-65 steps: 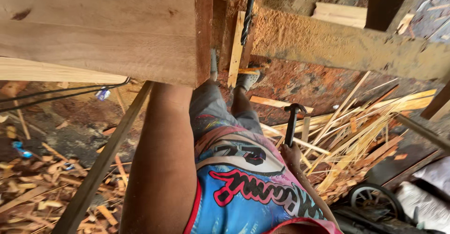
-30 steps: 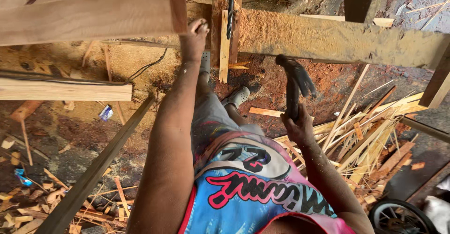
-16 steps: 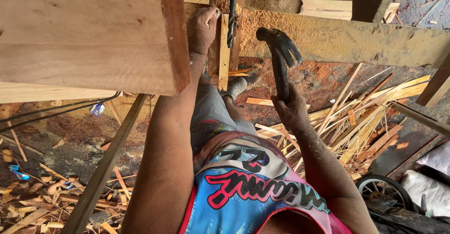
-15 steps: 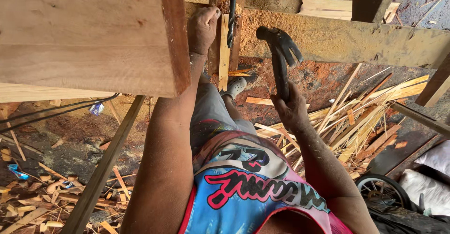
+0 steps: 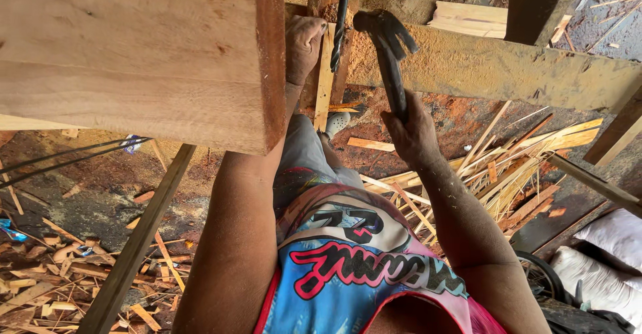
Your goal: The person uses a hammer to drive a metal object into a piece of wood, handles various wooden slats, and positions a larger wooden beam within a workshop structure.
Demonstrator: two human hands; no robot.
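Head view: right hand (image 5: 413,133), fist tight on the hammer (image 5: 388,46), has swung it nearer the slat (image 5: 326,73) the left hand (image 5: 304,43) pinches.

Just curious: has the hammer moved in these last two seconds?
Yes. The hammer, in the right hand, rose from hip level to the dusty crossbeam.

One head-worn camera looks steeply down, close over the person's torso and littered floor (image 5: 80,240).
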